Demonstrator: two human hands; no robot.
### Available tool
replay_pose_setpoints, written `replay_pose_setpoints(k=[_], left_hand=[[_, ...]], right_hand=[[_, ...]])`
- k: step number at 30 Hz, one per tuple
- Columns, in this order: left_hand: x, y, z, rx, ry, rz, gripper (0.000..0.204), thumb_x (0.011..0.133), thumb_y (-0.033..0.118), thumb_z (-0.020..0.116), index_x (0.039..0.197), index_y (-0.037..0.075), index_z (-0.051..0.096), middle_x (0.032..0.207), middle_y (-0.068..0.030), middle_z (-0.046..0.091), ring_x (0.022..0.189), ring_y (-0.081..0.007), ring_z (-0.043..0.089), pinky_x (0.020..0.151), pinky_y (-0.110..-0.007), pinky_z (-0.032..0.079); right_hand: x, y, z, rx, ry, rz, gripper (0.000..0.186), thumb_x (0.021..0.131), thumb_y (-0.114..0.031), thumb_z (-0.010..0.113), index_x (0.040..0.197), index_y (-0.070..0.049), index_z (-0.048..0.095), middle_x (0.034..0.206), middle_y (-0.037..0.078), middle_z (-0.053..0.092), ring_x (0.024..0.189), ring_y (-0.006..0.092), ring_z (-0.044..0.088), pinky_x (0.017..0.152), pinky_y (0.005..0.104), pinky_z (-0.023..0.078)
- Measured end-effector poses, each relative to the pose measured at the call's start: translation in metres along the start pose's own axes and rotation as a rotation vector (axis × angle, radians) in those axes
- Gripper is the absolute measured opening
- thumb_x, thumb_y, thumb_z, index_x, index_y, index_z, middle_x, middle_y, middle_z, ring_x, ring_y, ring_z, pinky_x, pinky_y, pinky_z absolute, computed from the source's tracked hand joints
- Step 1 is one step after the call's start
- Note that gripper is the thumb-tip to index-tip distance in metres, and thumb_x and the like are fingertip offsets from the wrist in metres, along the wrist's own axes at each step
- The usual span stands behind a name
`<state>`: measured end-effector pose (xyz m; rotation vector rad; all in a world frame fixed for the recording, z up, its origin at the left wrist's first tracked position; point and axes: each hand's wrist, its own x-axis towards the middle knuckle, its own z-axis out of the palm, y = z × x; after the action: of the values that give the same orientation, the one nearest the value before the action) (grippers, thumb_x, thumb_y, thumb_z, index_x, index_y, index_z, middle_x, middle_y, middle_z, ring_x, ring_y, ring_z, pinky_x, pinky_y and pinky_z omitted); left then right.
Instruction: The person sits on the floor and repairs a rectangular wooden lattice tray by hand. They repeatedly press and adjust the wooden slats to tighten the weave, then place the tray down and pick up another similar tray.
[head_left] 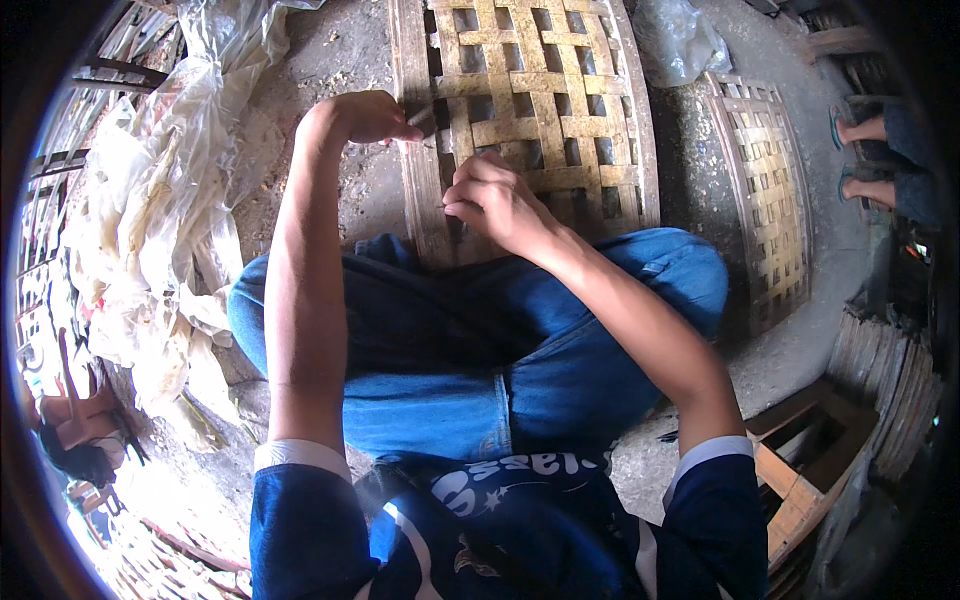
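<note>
Woven bamboo panel (545,128), a lattice of flat strips between rough wooden rails (421,195), lies at upper centre, its far end cut off. Left hand (372,117) and right hand (497,203) curl apart near its left side; whether they grip anything, I cannot tell.

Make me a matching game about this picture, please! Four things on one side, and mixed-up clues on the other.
Things:
1. jeans
2. big plastic heap
3. nearer woven panel
4. sandals

Clues:
A. over at the right, on another person's feet
B. yellowish strips with square gaps, by the right hand
C. blue denim with a seam
D. crumpled and see-through, over at the left

Right pairs: 1-C, 2-D, 3-B, 4-A
</note>
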<state>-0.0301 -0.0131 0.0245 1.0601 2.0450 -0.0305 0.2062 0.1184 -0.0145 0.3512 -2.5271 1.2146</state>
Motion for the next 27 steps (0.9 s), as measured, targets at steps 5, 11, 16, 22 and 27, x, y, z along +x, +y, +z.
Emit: replay_pose_setpoints(k=[5, 11, 16, 22, 27], left_hand=[[0.004, -0.006, 0.003, -0.066, 0.006, 0.013, 0.065, 0.085, 0.067, 0.062, 0.098, 0.005, 0.075, 0.093, -0.0124, 0.073, 0.091, -0.0280, 0.069, 0.086, -0.042, 0.053], [0.003, -0.005, 0.002, -0.068, 0.006, 0.018, 0.063, 0.085, 0.065, 0.062, 0.099, 0.005, 0.075, 0.095, -0.0122, 0.074, 0.091, -0.0270, 0.069, 0.085, -0.040, 0.053], [0.000, -0.004, 0.002, -0.083, 0.001, 0.034, 0.061, 0.086, 0.065, 0.061, 0.101, 0.007, 0.075, 0.095, -0.0114, 0.074, 0.091, -0.0264, 0.070, 0.085, -0.040, 0.054], [-0.006, 0.002, 0.001, -0.060, 0.017, 0.028, 0.059, 0.090, 0.061, 0.058, 0.100, 0.005, 0.076, 0.099, -0.0124, 0.074, 0.095, -0.0254, 0.070, 0.083, -0.041, 0.055], [-0.006, 0.007, -0.006, -0.097, -0.032, 0.027, 0.057, 0.091, 0.060, 0.058, 0.098, 0.007, 0.076, 0.099, -0.0091, 0.075, 0.092, -0.0231, 0.069, 0.077, -0.038, 0.056]], right_hand=[[0.001, 0.003, -0.001, -0.002, -0.062, 0.060, 0.010, 0.075, -0.005, 0.076, 0.083, -0.005, 0.070, 0.092, 0.008, 0.062, 0.094, 0.0295, 0.058, 0.086, 0.0406, 0.048], [0.002, 0.002, -0.004, -0.016, -0.149, 0.064, 0.012, 0.075, -0.007, 0.077, 0.083, -0.007, 0.069, 0.099, 0.008, 0.059, 0.103, 0.0296, 0.055, 0.090, 0.0408, 0.048], [0.001, -0.001, -0.005, -0.043, -0.159, 0.025, 0.016, 0.074, -0.005, 0.075, 0.086, -0.007, 0.064, 0.099, 0.007, 0.055, 0.101, 0.0296, 0.052, 0.092, 0.0408, 0.045], [-0.001, 0.000, -0.003, -0.054, -0.156, -0.029, 0.019, 0.073, -0.006, 0.076, 0.086, -0.008, 0.063, 0.102, 0.006, 0.055, 0.103, 0.0293, 0.051, 0.093, 0.0414, 0.044], [0.001, -0.010, -0.011, -0.302, -0.182, -0.096, 0.017, 0.072, -0.008, 0.076, 0.083, -0.011, 0.063, 0.103, 0.003, 0.056, 0.104, 0.0260, 0.052, 0.094, 0.0410, 0.039]])
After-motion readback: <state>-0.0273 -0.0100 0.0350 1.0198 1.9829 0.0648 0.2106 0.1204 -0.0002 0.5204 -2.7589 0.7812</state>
